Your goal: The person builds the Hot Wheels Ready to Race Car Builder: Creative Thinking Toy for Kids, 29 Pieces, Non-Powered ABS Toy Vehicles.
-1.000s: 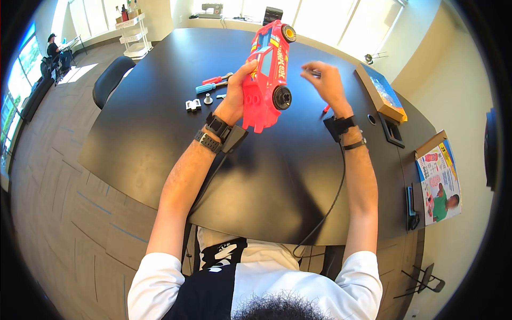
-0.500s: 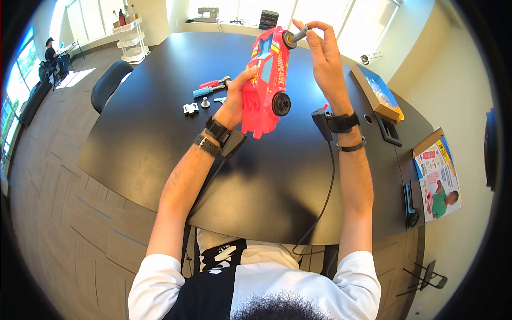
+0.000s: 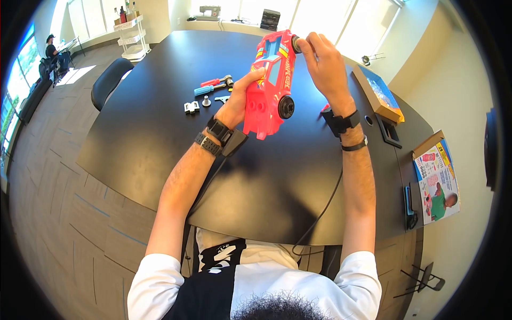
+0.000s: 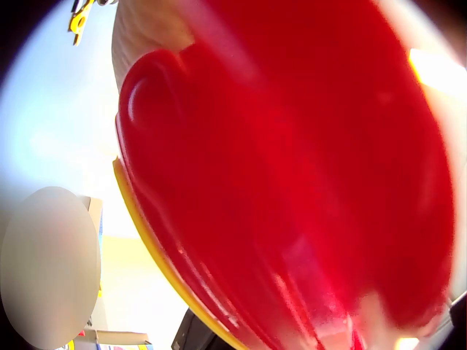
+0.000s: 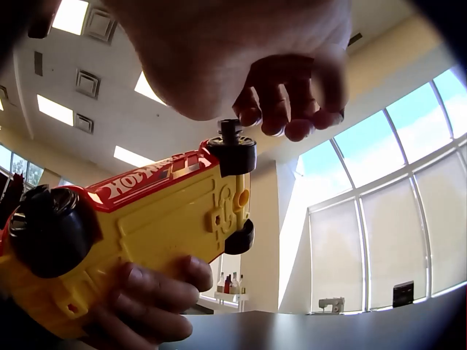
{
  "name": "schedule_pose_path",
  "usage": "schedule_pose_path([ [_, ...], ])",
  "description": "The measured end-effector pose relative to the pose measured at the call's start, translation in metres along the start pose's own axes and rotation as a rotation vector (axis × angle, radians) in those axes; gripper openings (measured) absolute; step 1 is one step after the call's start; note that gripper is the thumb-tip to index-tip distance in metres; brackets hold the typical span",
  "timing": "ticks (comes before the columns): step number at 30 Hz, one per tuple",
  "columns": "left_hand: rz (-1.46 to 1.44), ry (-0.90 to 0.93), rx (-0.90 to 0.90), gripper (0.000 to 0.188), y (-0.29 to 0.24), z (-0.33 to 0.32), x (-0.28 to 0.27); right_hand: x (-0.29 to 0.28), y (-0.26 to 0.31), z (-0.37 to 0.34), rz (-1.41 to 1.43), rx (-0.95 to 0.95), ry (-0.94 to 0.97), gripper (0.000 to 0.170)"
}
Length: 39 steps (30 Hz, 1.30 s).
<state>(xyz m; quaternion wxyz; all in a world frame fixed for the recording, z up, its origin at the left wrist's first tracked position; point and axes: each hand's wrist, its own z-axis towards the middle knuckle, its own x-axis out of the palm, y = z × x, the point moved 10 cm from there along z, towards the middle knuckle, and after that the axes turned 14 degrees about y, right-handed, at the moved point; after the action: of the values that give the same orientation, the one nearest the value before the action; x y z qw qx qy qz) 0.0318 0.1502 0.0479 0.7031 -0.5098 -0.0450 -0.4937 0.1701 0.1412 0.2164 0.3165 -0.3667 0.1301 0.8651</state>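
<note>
Currently I have a red toy car (image 3: 271, 88) held up over the worktop (image 3: 133, 133), nose-to-tail pointing away from me, its yellow underside (image 5: 160, 219) turned toward the right grip. My left grip (image 3: 236, 100) is wrapped around its body, thumb over the top and fingertips pressed on the underside. A black fitting (image 5: 229, 131) sticks out of the far wheel (image 5: 233, 159), directly below the palm of my right grip (image 3: 327, 66). There the fingers are bent inward and the thumb reaches the wheel; I can't tell whether they pinch the fitting. The near wheel (image 3: 286, 108) sits between the two wrists. On the worktop, just left of the left grip, I see a red-handled tool (image 3: 210, 82), a blue-handled tool (image 3: 203, 89), a small round piece (image 3: 206, 101) and a white piece (image 3: 191, 108). To the right of the right grip lies an open box (image 3: 381, 93); further right and nearer me is a printed box (image 3: 438, 176). Well beyond the left grip stands a white cart (image 3: 131, 37).
</note>
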Motion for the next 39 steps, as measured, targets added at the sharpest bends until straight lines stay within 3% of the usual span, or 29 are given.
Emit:
schedule_pose_path([
  [2,-0.012,-0.002,-0.029,0.062,0.004,0.0,-0.001,0.015,-0.027,-0.002,0.055,0.296,0.273,0.048],
  [6,-0.021,0.013,-0.05,0.063,0.006,0.001,0.0,0.002,-0.026,-0.006,0.126,0.248,0.091,0.061],
  [8,-0.013,0.004,-0.038,0.063,0.005,0.0,0.001,-0.004,-0.008,-0.006,0.26,0.036,-0.025,0.06],
  [9,-0.005,-0.003,-0.027,0.063,0.003,-0.001,0.001,-0.007,-0.013,-0.008,0.26,0.04,-0.026,0.06],
  [11,0.03,-0.004,-0.021,0.062,-0.001,-0.002,0.008,0.03,-0.039,-0.011,0.211,0.279,0.426,0.055],
  [12,0.067,-0.008,-0.009,0.062,-0.005,-0.002,0.01,0.031,-0.037,-0.012,0.211,0.278,0.424,0.055],
  [14,0.055,-0.011,-0.018,0.062,-0.004,-0.002,0.007,0.003,-0.016,-0.009,0.231,0.172,0.129,0.054],
  [18,0.006,0.022,-0.043,0.062,0.003,0.0,0.004,0.007,-0.022,-0.006,0.201,0.131,0.209,0.055],
  [20,0.012,0.013,-0.053,0.062,0.004,-0.001,0.004,0.02,-0.037,-0.008,0.229,0.267,0.37,0.059],
  [21,0.019,0.002,-0.058,0.062,0.003,-0.001,0.003,0.021,-0.034,-0.008,0.228,0.266,0.37,0.059],
  [23,0.017,0.009,-0.063,0.062,0.003,-0.002,0.004,-0.008,-0.006,-0.008,0.306,0.098,0.038,0.064],
  [24,0.018,0.017,-0.074,0.063,0.004,-0.002,0.005,-0.008,-0.011,-0.007,0.307,0.097,0.04,0.064],
  [26,0.022,0.026,-0.076,0.063,0.006,-0.001,0.002,0.014,-0.028,-0.005,0.192,0.203,0.321,0.068],
  [29,0.032,0.039,-0.066,0.064,0.006,0.002,0.002,-0.001,-0.019,-0.007,0.238,0.16,0.145,0.068],
  [33,0.032,0.026,-0.079,0.063,0.006,-0.001,0.002,-0.002,-0.018,-0.007,0.229,0.12,0.145,0.066],
  [35,0.041,0.02,-0.076,0.063,0.005,-0.002,0.003,0.02,-0.036,-0.011,0.256,0.273,0.381,0.059],
  [36,0.051,0.013,-0.066,0.062,0.003,-0.001,0.003,0.022,-0.034,-0.012,0.255,0.274,0.379,0.059],
  [38,0.049,0.012,-0.066,0.061,0.004,0.0,0.003,0.001,-0.01,-0.009,0.247,0.078,0.103,0.048],
  [39,0.045,0.008,-0.068,0.06,0.004,-0.001,0.003,0.002,-0.011,-0.008,0.247,0.078,0.103,0.048],
])
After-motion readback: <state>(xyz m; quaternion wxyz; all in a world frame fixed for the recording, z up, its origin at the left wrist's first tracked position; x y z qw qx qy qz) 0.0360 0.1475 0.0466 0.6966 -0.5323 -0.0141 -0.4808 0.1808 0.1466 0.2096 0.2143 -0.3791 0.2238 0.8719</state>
